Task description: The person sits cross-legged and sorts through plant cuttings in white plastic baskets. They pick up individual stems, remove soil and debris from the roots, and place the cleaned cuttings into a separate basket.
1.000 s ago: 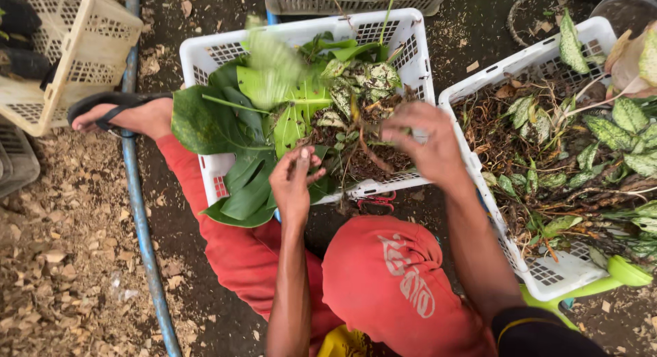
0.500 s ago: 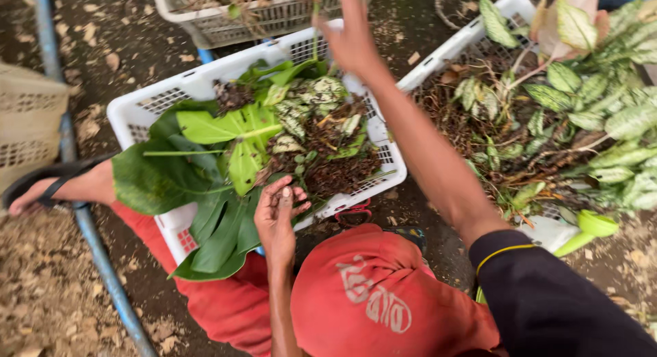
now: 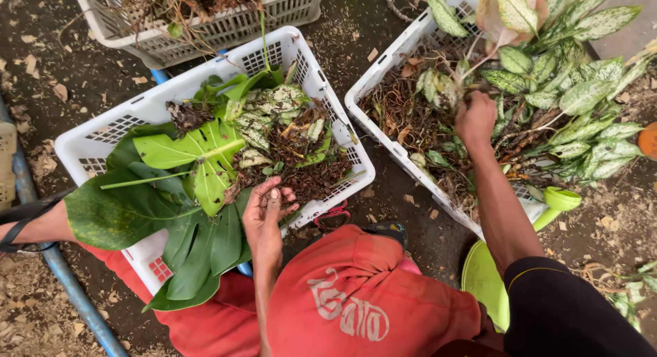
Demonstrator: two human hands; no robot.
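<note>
Your left hand [image 3: 268,210] lay cupped, palm up, over the near white crate [image 3: 102,135]. Your right hand [image 3: 475,117] gripped plant stems [image 3: 506,135] in the right crate [image 3: 383,76]; its fingers were hidden.

Left hand [image 3: 268,210] cupped palm-up, right hand [image 3: 475,116] fisted, arm outstretched

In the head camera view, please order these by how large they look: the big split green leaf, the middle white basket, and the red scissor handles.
1. Middle white basket, the largest.
2. Big split green leaf; it hangs over the basket's near edge, closer to the camera, so it may look bigger than it is.
3. Red scissor handles, by far the smallest and partly hidden.
</note>
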